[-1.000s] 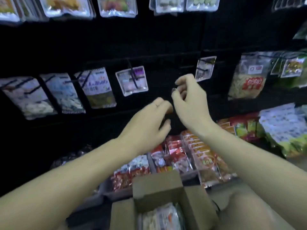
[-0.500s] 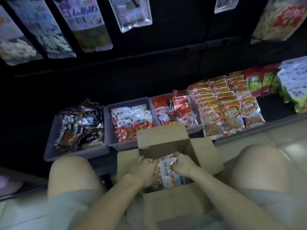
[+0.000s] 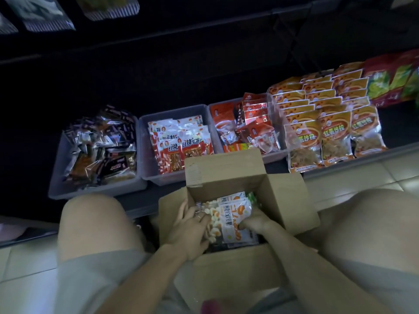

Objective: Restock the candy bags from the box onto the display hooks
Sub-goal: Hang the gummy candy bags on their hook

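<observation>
An open cardboard box point(image 3: 229, 173) stands on the floor between my knees, its flaps spread. Inside lie several candy bags point(image 3: 231, 217), white with orange print and pale round sweets. My left hand point(image 3: 192, 225) is down in the box on the left side of the bags, fingers curled against them. My right hand point(image 3: 254, 219) grips the right edge of the top bag. Only the bottom edges of hanging bags point(image 3: 48, 24) on the display show at the top left; the hooks are out of view.
Behind the box a low shelf holds grey bins: dark wrapped sweets point(image 3: 99, 143), red-and-white packets point(image 3: 179, 143), red packets point(image 3: 249, 123). Rows of orange bags point(image 3: 328, 123) and green-red bags point(image 3: 394, 78) stand to the right. My knees point(image 3: 90, 223) flank the box on the tiled floor.
A second ago both hands were raised at the display hooks. The view then dropped to the box, and both hands went into it and took hold of the candy bags.
</observation>
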The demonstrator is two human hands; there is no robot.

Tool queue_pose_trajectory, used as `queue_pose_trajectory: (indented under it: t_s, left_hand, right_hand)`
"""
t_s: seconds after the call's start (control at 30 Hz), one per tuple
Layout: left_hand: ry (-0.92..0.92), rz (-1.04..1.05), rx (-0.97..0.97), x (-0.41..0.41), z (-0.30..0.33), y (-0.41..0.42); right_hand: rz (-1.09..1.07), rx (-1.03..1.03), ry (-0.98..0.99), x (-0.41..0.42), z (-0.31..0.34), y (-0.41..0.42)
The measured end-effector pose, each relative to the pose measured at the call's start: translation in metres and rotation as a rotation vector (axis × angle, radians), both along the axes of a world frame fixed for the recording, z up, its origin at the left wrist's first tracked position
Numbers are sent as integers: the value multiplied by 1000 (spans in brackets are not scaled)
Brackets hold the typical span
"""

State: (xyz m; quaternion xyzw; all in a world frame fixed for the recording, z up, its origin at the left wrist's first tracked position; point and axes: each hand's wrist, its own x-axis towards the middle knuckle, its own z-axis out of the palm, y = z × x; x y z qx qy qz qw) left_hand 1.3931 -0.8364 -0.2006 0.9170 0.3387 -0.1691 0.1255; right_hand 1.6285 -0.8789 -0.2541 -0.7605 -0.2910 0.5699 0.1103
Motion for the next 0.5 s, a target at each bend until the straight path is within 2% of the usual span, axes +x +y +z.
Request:
queue_pose_trajectory:
  t_s: [0.23, 0.5]
  left_hand:
    - [-138, 30, -9, -5, -14, 3]
    - [-133, 23, 33, -3, -6, 2]
  right_hand:
    - [-244, -49, 44, 3, -10, 4]
    - [-187, -27, 112, -4, -7, -1]
